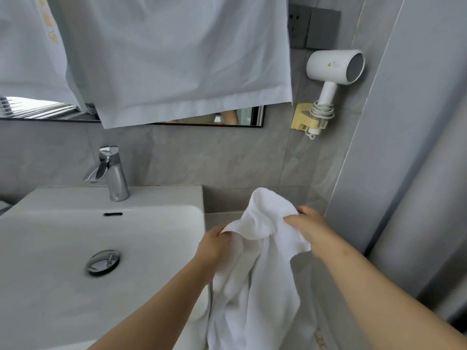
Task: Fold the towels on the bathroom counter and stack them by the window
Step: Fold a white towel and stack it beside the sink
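Note:
A white towel (255,269) hangs crumpled in the air over the narrow counter (217,218) to the right of the sink. My left hand (214,245) pinches its upper edge on the left. My right hand (307,227) grips the bunched top on the right, a little higher. The towel's lower part drops out of view at the bottom edge. A sliver of another white thing, perhaps a towel (3,205), shows at the far left edge beside the sink.
A white basin (75,238) with a chrome tap (111,173) and drain plug (103,262) fills the left. A white cloth (177,59) drapes over the mirror (242,117). A white hair dryer (333,72) hangs in a yellow holder on the grey tiled wall, right.

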`<action>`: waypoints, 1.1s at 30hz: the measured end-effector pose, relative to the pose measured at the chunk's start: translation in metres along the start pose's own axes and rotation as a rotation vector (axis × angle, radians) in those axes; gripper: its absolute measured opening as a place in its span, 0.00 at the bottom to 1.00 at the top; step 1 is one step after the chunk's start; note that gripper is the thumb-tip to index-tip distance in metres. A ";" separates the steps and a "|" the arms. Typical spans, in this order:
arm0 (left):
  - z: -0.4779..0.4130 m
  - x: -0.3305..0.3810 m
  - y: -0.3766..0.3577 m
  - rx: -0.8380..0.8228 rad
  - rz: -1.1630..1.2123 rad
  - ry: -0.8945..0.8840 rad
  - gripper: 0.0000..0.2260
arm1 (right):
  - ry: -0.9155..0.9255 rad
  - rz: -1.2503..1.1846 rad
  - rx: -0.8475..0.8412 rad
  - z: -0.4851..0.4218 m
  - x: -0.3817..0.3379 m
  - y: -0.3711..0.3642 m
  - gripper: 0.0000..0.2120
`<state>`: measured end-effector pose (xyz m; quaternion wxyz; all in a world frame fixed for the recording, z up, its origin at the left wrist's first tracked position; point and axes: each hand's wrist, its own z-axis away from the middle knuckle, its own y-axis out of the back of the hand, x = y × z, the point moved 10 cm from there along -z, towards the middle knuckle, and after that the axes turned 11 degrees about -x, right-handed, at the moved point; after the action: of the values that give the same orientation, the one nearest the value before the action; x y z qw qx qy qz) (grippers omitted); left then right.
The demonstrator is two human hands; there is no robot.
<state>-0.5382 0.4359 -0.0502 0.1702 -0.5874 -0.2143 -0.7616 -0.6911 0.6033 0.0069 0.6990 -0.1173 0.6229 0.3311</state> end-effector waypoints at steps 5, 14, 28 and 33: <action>-0.023 0.010 0.001 0.124 0.179 0.018 0.18 | 0.098 -0.443 0.173 -0.031 -0.005 0.041 0.18; -0.043 0.004 -0.030 0.126 -0.464 -0.040 0.16 | 0.055 0.131 0.049 -0.055 0.031 0.001 0.22; -0.056 -0.117 -0.067 -0.108 -1.004 0.304 0.24 | -0.104 0.995 -0.609 -0.049 0.173 -0.095 0.19; -0.050 -0.123 -0.086 -0.173 -1.245 0.273 0.24 | -0.067 1.151 -0.546 -0.062 0.170 -0.049 0.19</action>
<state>-0.5921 0.4840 -0.1907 -0.3260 -0.2624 -0.4292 -0.8004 -0.7092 0.5841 -0.1784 0.3732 0.0727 0.4570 0.8041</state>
